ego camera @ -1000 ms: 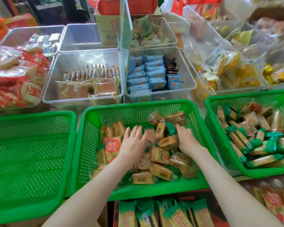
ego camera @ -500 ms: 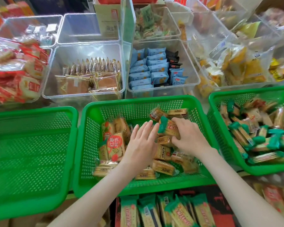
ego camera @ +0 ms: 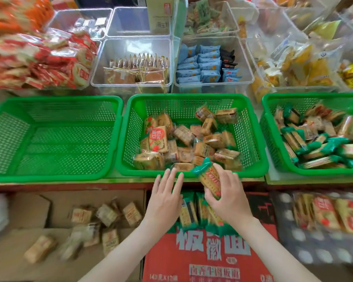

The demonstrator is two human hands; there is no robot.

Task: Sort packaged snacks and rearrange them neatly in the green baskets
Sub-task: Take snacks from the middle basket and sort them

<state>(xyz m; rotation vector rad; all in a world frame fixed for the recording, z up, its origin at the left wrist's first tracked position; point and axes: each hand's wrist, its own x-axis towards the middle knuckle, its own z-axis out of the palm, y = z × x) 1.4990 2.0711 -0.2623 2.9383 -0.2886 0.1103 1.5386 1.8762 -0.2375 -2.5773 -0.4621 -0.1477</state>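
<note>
Three green baskets stand in a row. The middle basket holds several brown and orange cracker packs. My right hand grips a green-ended cracker pack in front of that basket's near rim, above the red box. Beside it, my left hand hovers with straight fingers and holds nothing. The left basket has nothing in it. In the right basket lie several green-ended packs.
Below the shelf edge a red box holds green-ended packs, a cardboard box holds loose brown packs, and more packs lie at the right. Clear bins of snacks stand behind the baskets.
Both hands have pulled back out of the middle basket toward me. My right hand has lifted a green-ended pack out with it. The view has tilted down.
</note>
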